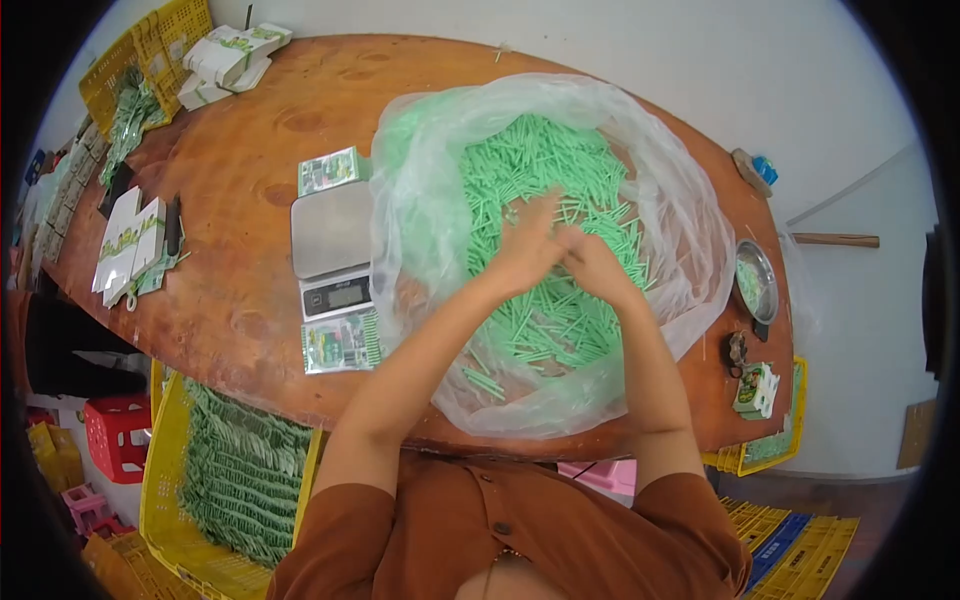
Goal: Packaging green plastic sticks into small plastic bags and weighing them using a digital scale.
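Note:
A large translucent plastic bag lies spread on the table, its mouth rolled back around a heap of thin green sticks. My left hand is over the middle of the heap, blurred, with its fingers stretched forward. Close against it, my right hand has its fingers bent in towards the left. Whether either hand holds sticks is hidden by blur and the fingers. A digital kitchen scale stands left of the bag, partly covered by the plastic. Printed packets lie behind it, and a packet of green sticks lies in front.
The wooden table carries banded white printed cards at left and more bundles at the back. A metal pan and tape roll sit at right. Below left, a yellow crate holds rows of green packets.

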